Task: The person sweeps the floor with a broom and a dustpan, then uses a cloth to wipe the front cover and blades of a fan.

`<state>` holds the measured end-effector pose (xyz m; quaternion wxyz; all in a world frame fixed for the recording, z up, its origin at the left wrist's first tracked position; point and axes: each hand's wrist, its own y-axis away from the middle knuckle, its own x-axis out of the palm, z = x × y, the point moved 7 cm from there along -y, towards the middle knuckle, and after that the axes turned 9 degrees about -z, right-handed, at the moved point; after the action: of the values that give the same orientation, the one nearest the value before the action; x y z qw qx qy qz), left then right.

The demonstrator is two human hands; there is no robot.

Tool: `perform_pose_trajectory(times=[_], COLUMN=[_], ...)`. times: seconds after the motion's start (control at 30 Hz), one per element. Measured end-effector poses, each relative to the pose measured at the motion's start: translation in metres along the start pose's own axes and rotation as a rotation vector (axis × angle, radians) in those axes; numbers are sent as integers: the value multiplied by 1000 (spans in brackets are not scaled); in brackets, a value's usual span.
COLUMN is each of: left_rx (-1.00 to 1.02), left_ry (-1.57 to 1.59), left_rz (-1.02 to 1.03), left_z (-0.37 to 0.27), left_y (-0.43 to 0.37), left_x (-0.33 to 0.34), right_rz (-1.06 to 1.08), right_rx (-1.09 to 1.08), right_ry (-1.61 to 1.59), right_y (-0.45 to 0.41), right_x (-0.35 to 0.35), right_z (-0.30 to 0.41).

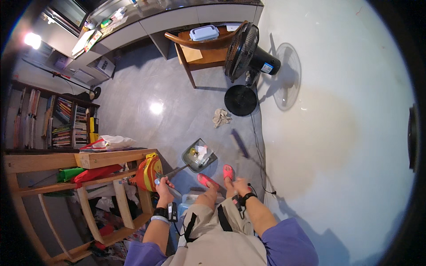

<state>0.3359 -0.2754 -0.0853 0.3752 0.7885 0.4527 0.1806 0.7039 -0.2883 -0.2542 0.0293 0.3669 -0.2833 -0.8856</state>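
Note:
My left hand [164, 188] grips the upper end of the handle of a long-handled dustpan [185, 145]. The pan rests on the grey floor in front of my feet. Inside it lie scraps of white paper [201, 151], a small yellowish piece and other litter. My right hand [241, 187] is closed around the handle of a broom, which is blurred and hard to follow. The broom's dark bristle head [240, 143] is at the floor, right of the pan and ahead of my right foot. A crumpled beige cloth [221, 118] lies beyond both.
A black pedestal fan [241, 99] stands by the white wall, its cord [257, 143] running along the wall's foot. Behind it is a wooden chair [206, 63] bearing a light-blue box [204, 33]. A wooden frame [116, 156] and a bookshelf [72, 123] line the left side.

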Motion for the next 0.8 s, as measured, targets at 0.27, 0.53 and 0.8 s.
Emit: perform_pose_trajectory(times=[0.27, 0.53, 0.8], left_rx=[37, -3, 17], left_ry=[-9, 16, -38], left_rz=[37, 61, 17], left_z=[-3, -18, -11], left_y=[-3, -14, -11], left_x=[13, -39, -43], right_rz=[447, 166, -65], right_rx=[236, 409, 291], right_ry=[-605, -539, -39], right_y=[67, 42, 12], right_x=[-44, -115, 22], right_z=[21, -21, 9])
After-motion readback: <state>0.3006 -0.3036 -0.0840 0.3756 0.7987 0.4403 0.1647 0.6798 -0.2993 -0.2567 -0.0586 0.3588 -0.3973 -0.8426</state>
